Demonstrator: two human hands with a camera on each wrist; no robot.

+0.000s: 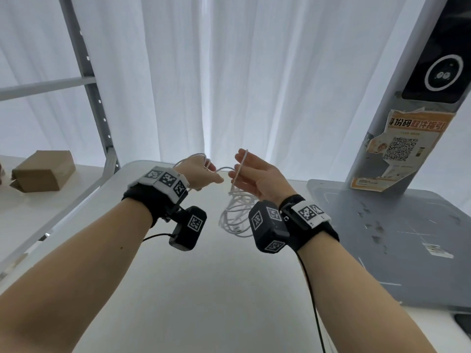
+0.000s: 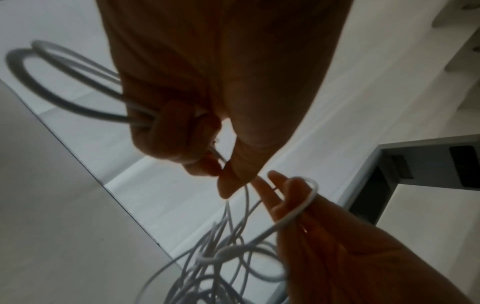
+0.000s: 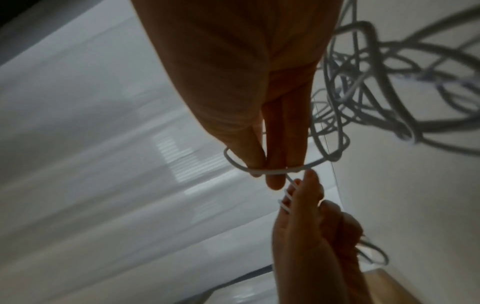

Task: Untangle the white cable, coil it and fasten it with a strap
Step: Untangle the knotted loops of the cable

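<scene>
coiling the white cable (image 1: 235, 215) above the worktop (image 1: 204, 289), i keep a few finished loops clenched in my left hand (image 1: 197, 174), fingers curled round them, with the loops sticking out beyond the knuckles. my right hand (image 1: 257, 174) carries the next turn draped over nearly straight fingers (image 3: 275, 156), feeding it across the short gap between the hands. by my reckoning the job is early: only a small coil exists, while most of the cable hangs below in a loose snarl that reaches down to the worktop. untangling, the bulk of the winding and the fastening remain. no strap shows in any view. a cardboard box (image 1: 42, 171) sits on the shelf to my left; what it holds, if anything, cannot be seen.
</scene>
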